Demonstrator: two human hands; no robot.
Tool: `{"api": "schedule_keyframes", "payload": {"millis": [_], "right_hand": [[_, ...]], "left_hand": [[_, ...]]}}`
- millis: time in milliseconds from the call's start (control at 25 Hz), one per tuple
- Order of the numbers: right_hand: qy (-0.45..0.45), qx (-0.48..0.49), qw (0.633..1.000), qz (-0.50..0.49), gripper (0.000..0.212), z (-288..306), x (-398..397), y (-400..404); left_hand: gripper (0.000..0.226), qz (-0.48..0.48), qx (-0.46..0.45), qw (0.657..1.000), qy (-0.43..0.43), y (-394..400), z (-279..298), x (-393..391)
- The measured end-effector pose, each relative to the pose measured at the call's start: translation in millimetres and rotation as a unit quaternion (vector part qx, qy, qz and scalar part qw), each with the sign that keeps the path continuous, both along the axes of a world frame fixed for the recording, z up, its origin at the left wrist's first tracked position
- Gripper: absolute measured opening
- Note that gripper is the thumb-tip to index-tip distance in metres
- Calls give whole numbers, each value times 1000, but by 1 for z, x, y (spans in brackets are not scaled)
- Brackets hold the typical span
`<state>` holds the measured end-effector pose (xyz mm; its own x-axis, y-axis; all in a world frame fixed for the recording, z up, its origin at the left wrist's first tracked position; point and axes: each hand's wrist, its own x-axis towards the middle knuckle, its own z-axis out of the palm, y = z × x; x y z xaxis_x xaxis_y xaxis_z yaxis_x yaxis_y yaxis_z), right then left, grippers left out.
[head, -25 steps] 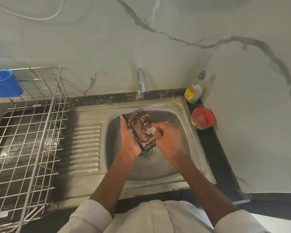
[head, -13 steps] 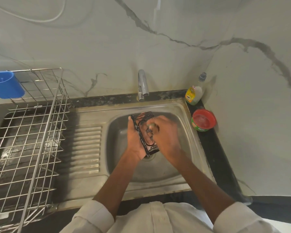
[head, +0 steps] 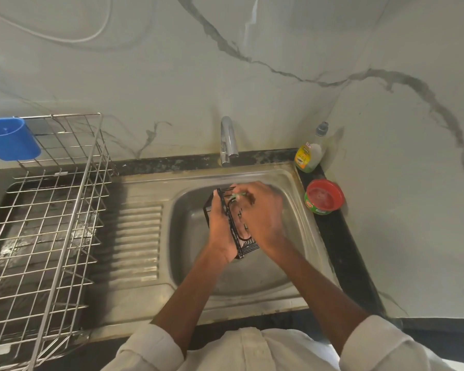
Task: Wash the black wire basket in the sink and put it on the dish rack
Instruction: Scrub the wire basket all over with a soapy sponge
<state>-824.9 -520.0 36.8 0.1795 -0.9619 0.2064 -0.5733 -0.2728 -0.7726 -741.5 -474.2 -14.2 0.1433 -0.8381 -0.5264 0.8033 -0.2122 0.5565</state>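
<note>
The black wire basket (head: 233, 231) stands on edge over the steel sink (head: 292, 183). My left hand (head: 219, 231) grips it from the left side. My right hand (head: 260, 215) lies over the basket's inner face and holds a small green scrubber (head: 237, 195) against its top wires; the hand is motion-blurred and hides much of the basket. The wire dish rack (head: 46, 231) stands on the counter at the left, apart from the sink bowl.
A chrome tap (head: 228, 140) rises behind the sink. A dish soap bottle (head: 310, 152) and a red-lidded tub (head: 324, 196) sit at the sink's right corner. A blue plastic holder (head: 10, 137) hangs on the rack's back. The ribbed drainboard (head: 137, 242) lies between rack and bowl.
My right hand has slid with the scrubber from the basket's middle up to its top end. My left hand and the basket have shifted slightly toward the sink's back.
</note>
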Motion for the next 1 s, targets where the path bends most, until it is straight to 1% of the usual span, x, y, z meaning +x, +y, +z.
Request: {"api": "schedule_keyframes", "payload": {"millis": [80, 120, 200, 240, 320, 360, 480, 600, 680, 760, 840, 920, 1000], "right_hand": [[-57, 24, 997, -38, 21, 4, 3, 0], [-65, 29, 997, -27, 22, 6, 7, 2], [-39, 8, 998, 44, 23, 8, 17, 7], [-21, 2, 998, 52, 24, 7, 19, 6], [3, 14, 1000, 1, 24, 8, 17, -2], [-3, 28, 1000, -13, 24, 7, 15, -5], [-30, 39, 998, 49, 26, 9, 15, -2], [-52, 41, 998, 13, 26, 10, 15, 0], [-63, 37, 997, 39, 26, 7, 12, 5], [-48, -3, 998, 34, 25, 4, 6, 11], [-21, -19, 1000, 7, 27, 0, -1, 9], [-11, -5, 999, 34, 31, -2, -1, 10], [-36, 11, 997, 70, 31, 2, 11, 15]], "left_hand": [[72, -15, -8, 1000, -19, 2, 3, -2], [68, -14, -6, 999, -30, 2, 1, -4], [59, -3, -1, 999, -49, 2, -2, -6], [58, -1, -6, 999, -41, 1, -3, -5], [67, -14, -19, 1000, -21, 2, -2, -1], [70, -27, -25, 999, -21, 2, 0, 0], [60, -22, -36, 999, -5, 4, -2, 2], [61, -35, -51, 998, -1, 6, -1, 3], [60, -17, -46, 999, 23, 6, -3, 4], [58, -3, -56, 997, 47, 4, -5, 6], [61, 2, -48, 998, 42, 4, -2, 5], [60, 12, -35, 997, 62, 3, -4, 3], [52, 28, -33, 995, 86, 3, -7, 0]]}}
